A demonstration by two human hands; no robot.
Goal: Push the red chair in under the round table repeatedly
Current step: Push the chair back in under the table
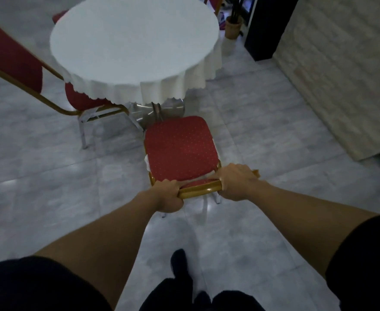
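Note:
The red chair (180,147) with a dotted seat and gold frame stands on the floor in front of me, its seat out in the open, its front edge close to the table's metal base (159,112). The round table (132,41) carries a white cloth that hangs over its rim. My left hand (167,196) grips the left end of the chair's gold top rail. My right hand (236,181) grips the right end of the same rail. Both arms are stretched forward.
A second red chair (16,59) sits at the table's left, its seat partly under the cloth. A pale brick wall (341,75) runs along the right. A potted plant (232,25) and a dark cabinet (267,25) stand beyond the table. Grey tiled floor lies all around.

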